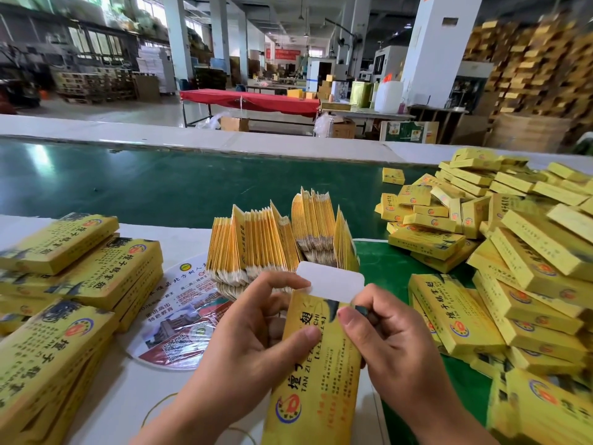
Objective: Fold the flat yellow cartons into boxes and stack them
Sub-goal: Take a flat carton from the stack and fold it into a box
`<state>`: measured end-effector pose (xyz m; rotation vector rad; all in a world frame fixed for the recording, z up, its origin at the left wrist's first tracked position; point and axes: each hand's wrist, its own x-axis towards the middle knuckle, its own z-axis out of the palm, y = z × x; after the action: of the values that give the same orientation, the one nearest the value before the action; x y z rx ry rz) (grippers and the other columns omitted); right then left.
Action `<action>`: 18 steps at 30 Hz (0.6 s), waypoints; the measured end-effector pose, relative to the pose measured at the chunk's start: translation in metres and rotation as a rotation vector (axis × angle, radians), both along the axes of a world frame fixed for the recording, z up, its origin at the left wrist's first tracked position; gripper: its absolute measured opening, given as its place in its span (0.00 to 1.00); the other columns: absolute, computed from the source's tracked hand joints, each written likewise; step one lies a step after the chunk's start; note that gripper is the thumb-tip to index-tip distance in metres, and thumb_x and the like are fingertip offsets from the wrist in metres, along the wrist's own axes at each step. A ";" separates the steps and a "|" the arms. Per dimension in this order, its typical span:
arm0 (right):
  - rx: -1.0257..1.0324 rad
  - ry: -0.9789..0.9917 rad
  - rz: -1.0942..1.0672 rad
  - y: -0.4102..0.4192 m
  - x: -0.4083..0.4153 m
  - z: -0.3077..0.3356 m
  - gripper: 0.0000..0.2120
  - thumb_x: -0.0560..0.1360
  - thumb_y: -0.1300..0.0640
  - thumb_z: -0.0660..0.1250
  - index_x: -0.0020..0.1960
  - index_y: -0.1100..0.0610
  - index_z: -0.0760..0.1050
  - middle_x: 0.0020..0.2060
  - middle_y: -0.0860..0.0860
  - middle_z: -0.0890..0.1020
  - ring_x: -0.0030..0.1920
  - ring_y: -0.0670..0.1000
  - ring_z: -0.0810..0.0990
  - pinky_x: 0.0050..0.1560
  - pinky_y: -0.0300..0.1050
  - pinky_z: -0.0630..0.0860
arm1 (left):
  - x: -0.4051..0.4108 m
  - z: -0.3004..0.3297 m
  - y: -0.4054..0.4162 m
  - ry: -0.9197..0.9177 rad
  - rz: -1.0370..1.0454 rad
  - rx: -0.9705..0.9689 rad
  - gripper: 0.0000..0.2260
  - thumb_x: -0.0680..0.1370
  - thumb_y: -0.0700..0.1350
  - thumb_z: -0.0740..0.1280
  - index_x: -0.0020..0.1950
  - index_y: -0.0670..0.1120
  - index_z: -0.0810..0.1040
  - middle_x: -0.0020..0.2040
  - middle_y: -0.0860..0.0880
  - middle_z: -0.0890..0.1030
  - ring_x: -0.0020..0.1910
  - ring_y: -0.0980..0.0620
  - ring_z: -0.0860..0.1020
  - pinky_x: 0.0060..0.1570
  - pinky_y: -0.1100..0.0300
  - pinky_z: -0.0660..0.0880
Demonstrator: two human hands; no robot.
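A yellow carton (pixel 316 377) with black and red print stands lengthwise in front of me, its white end flap (pixel 333 284) sticking up at the far end. My left hand (pixel 247 342) grips its left side, thumb pressed on the printed face and fingers reaching to the flap. My right hand (pixel 388 342) holds the right edge, thumb on the face near the top. Behind it, bundles of flat cartons (pixel 276 245) stand on edge. A heap of folded boxes (pixel 500 252) fills the right side.
Stacks of flat yellow cartons (pixel 64 284) lie at the left on the white table. A round printed fan (pixel 183 319) lies under my left hand. A green conveyor belt (pixel 160 184) runs across behind. A rubber band (pixel 154 409) lies near the front edge.
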<state>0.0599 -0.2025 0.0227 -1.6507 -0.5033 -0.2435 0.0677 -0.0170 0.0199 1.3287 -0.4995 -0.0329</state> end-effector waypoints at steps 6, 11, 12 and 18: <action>-0.046 -0.027 -0.041 0.000 0.000 0.000 0.17 0.75 0.45 0.65 0.36 0.57 0.71 0.25 0.56 0.67 0.26 0.49 0.65 0.26 0.42 0.61 | 0.003 -0.001 0.001 -0.008 0.033 0.163 0.10 0.71 0.50 0.74 0.41 0.47 0.75 0.33 0.37 0.78 0.33 0.45 0.79 0.32 0.53 0.74; -0.067 -0.030 -0.072 0.001 -0.001 -0.001 0.09 0.76 0.47 0.69 0.43 0.51 0.74 0.26 0.54 0.71 0.27 0.44 0.69 0.27 0.37 0.66 | 0.003 0.001 0.003 -0.060 0.107 0.251 0.11 0.70 0.53 0.73 0.37 0.47 0.76 0.34 0.44 0.83 0.34 0.44 0.82 0.32 0.52 0.76; -0.032 0.014 -0.063 0.001 -0.001 -0.001 0.07 0.74 0.47 0.69 0.48 0.48 0.75 0.28 0.56 0.75 0.28 0.47 0.72 0.28 0.38 0.69 | 0.003 0.002 0.004 -0.065 0.132 0.251 0.11 0.70 0.53 0.73 0.38 0.48 0.76 0.34 0.42 0.82 0.35 0.42 0.82 0.31 0.51 0.76; 0.047 0.259 0.053 -0.004 0.003 0.000 0.28 0.70 0.45 0.75 0.67 0.43 0.70 0.40 0.59 0.86 0.41 0.57 0.85 0.39 0.44 0.81 | 0.007 0.005 0.007 0.078 0.123 0.149 0.26 0.66 0.49 0.77 0.61 0.58 0.72 0.45 0.40 0.85 0.45 0.37 0.84 0.44 0.38 0.80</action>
<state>0.0632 -0.2067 0.0225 -1.5923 -0.3417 -0.0013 0.0744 -0.0102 0.0247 1.4960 -0.3539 -0.0209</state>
